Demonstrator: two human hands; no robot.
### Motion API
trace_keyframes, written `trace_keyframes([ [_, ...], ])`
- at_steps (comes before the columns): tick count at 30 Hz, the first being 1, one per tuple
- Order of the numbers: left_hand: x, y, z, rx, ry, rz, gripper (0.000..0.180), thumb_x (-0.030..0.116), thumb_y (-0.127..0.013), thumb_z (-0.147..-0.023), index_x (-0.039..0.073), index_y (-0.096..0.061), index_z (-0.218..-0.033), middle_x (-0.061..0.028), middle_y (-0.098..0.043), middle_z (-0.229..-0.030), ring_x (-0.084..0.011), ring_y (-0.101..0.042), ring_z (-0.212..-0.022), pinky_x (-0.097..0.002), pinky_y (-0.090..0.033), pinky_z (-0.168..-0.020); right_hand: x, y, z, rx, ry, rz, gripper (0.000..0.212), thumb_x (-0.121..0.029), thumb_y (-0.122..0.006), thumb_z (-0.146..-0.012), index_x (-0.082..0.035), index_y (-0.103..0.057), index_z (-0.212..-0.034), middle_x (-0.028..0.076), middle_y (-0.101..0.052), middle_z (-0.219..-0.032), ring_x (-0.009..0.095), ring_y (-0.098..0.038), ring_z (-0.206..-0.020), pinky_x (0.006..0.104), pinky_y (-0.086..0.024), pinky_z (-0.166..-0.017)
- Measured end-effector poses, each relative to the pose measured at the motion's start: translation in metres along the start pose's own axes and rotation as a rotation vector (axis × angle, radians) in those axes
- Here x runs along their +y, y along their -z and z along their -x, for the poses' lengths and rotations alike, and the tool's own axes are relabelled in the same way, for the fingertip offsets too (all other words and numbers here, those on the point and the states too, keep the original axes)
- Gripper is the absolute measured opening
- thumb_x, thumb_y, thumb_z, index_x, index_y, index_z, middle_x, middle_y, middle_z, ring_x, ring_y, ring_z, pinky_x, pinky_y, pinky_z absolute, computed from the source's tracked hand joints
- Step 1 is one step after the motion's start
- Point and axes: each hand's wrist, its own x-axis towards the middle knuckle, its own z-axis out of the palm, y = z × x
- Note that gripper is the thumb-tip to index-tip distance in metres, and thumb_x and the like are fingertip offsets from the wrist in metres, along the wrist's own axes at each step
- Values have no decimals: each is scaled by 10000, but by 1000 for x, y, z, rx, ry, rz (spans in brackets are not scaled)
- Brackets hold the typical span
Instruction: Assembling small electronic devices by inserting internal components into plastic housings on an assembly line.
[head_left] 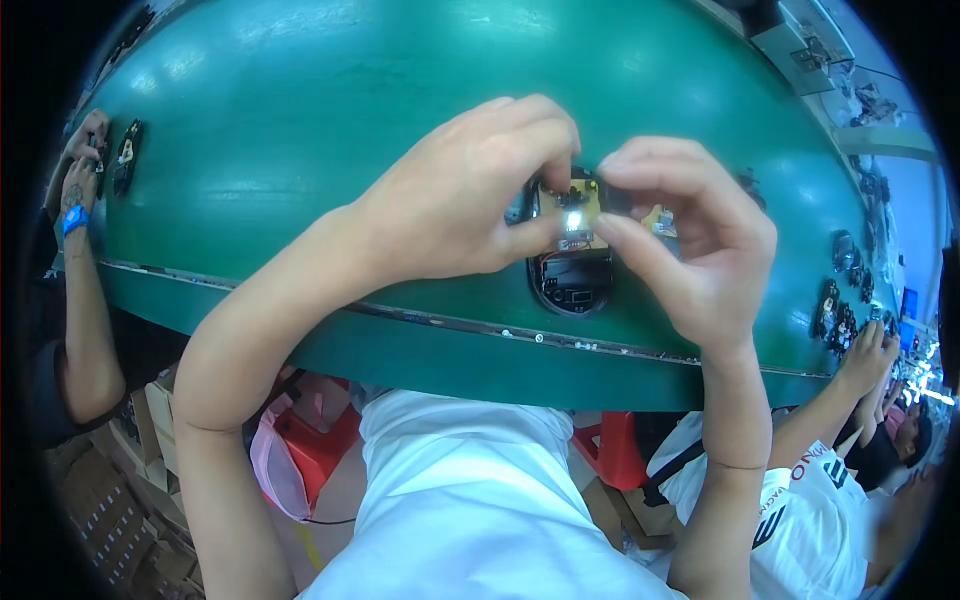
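Observation:
An opened black computer mouse base lies on the green table in front of me. A tan circuit board sits in its far half, with a bright white spot on it. My left hand reaches in from the left, its thumb and index finger bent onto the board's left side. On the other side, my right hand curves with thumb and index fingertips at the mouse base's right edge. The fingers hide parts of the board, and the exact contact on the right is hard to see.
Another part with a tan board shows behind my right hand. An opened black mouse lies far left, near a co-worker's hands. At the right, several black mouse parts lie by another person's hand. The table's metal-trimmed edge runs before me.

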Motion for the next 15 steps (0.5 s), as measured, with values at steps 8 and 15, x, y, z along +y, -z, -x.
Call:
trace_keyframes([
  [8, 10, -11, 1, 124, 31, -62, 226, 30, -778, -758, 29, -611, -910, -133, -667, -1065, -330, -658, -995, -409, -535, -860, -10, -4, -2, 125, -207, -250, 292, 97, -752, -868, 62, -721, -1157, 133, -694, -1130, 197, -691, -1045, 292, -563, -903],
  [15, 15, -24, -1, 198, 51, -74, 209, 21, -760, -757, 28, -612, -904, -121, -652, -1069, -315, -659, -982, -401, -544, -838, 2, -1, -3, 45, 80, 370, 329, 25, -830, -725, -37, -767, -1042, 92, -747, -988, 235, -725, -841, 315, -584, -750],
])
